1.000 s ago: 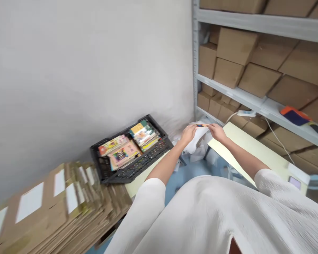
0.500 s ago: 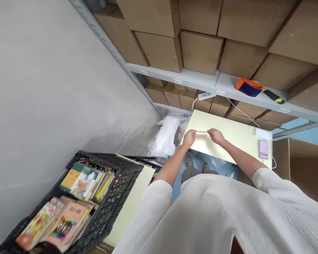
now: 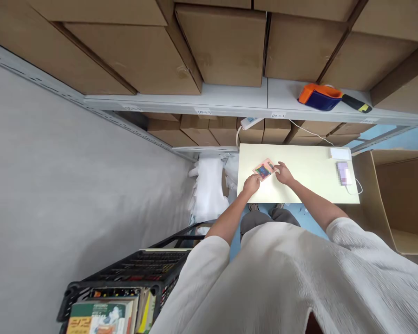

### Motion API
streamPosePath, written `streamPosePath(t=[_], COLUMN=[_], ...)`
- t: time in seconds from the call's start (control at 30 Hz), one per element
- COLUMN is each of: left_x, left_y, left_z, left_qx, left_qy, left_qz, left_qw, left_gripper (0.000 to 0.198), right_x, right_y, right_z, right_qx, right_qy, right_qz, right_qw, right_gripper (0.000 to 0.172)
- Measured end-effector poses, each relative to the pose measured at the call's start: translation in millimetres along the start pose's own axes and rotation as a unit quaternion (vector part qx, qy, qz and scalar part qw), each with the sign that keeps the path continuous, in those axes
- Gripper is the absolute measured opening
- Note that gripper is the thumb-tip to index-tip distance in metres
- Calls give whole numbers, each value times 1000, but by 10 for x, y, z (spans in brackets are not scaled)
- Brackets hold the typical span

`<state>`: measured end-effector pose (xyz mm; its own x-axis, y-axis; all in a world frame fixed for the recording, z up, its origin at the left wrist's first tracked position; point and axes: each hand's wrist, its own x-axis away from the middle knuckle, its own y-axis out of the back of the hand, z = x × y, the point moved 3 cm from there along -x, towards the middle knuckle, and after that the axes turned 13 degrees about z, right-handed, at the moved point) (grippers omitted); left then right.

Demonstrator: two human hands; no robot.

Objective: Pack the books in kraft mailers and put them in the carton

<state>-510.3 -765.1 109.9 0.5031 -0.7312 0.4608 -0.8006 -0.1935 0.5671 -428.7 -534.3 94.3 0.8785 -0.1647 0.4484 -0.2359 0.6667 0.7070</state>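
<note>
Handling of 1 pink-covered book at the left half of the bench, between its far and near edges. The left hand pinches the book's near edge; the right hand has its fingertips at the right corner, but whether this grip pinches or merely touches cannot be told. The cover faces up and appears closed; contact with the bench surface is unclear. Judged progress: 1 book is out and in hand, while more books lie unhandled in the black plastic crate. A phone lies near the bench's right edge.
</note>
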Motion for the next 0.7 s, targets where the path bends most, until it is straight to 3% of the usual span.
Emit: streamPosePath(t=[0.13,0.37,0.5,0.7], left_x=[-79,-421,-481,-329], left_y=[38,171,52,-273], left_z=[93,119,168,202], left_qx=[-12,-34,-43,-27], left_qy=[13,17,33,39], left_qz=[21,33,75,91], left_qw=[1000,999,996,995], left_gripper=[47,51,56,64], right_x=[45,33,0,-12], right_y=[-151,-458,-588,-588], right_z=[-68,36,103,77], right_qx=[-56,-155,-190,-212], right_qy=[-30,-117,-122,-101], right_qz=[-5,47,53,20], right_qw=[998,980,973,972], right_gripper=[49,40,42,49])
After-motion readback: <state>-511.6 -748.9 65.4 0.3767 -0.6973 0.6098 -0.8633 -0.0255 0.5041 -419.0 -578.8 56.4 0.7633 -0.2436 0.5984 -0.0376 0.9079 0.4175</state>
